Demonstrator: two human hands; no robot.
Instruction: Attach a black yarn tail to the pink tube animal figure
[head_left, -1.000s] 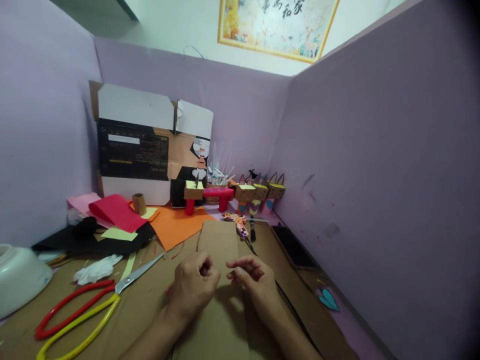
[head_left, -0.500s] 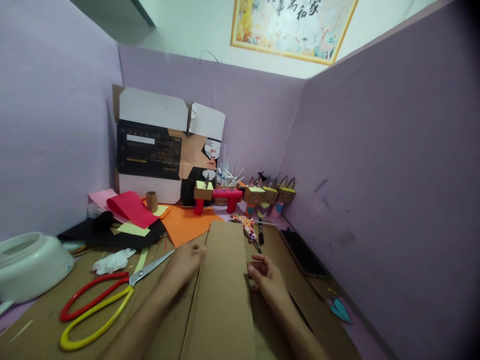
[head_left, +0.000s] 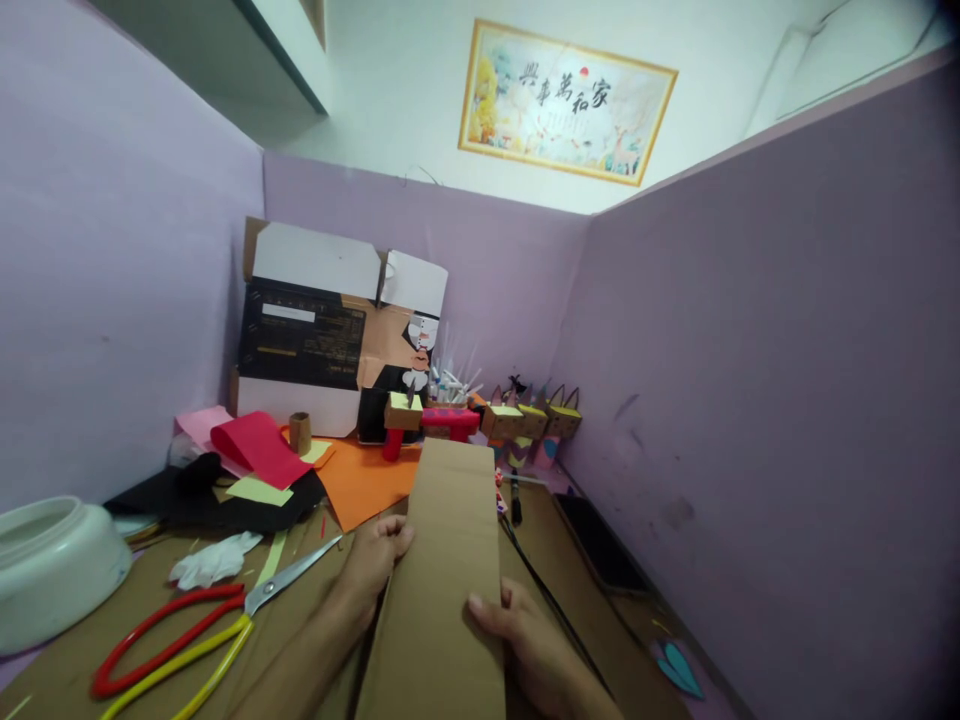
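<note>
right of the scissors (head_left: 257, 600), the cardboard panel (head_left: 448, 590) has been raised, seemingly freed for handling: its right edge is gripped by the right hand (head_left: 531, 638); whether its left edge is pinched by the curled left hand (head_left: 373, 562) cannot be told.

A long, plain brown cardboard piece (head_left: 454, 570) – flat-faced, straight-edged – is being held by both long sides, its far end being pointed forward (the near end is being cropped from view).
</note>
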